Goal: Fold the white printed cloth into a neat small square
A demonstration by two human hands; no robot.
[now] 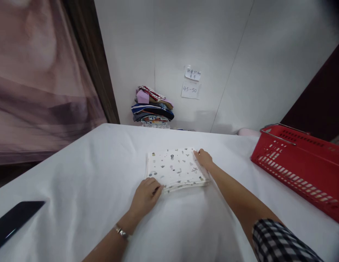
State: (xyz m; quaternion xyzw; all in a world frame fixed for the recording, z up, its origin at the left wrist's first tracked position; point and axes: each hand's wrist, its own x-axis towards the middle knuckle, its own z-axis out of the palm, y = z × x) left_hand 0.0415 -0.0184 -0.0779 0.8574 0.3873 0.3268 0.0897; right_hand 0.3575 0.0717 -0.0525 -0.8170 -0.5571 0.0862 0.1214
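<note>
A folded white cloth [174, 167] with small printed shapes lies flat on the white-covered table [84, 171], its layers showing along the near edge. At its near left corner, my left hand [148, 193] has curled fingers, with thumb and fingers closed on the cloth's edge. My right hand [204, 158] is at the far right corner, thumb on the cloth and fingers bent in around the edge. The fingertips of both hands are partly hidden.
A red plastic basket [300, 163] with a wire handle stands on the right. Folded fabrics [153, 107] are stacked by the wall at the back. A dark flat object [16, 220] lies at the left edge. Two paper notes [190, 90] hang on the wall.
</note>
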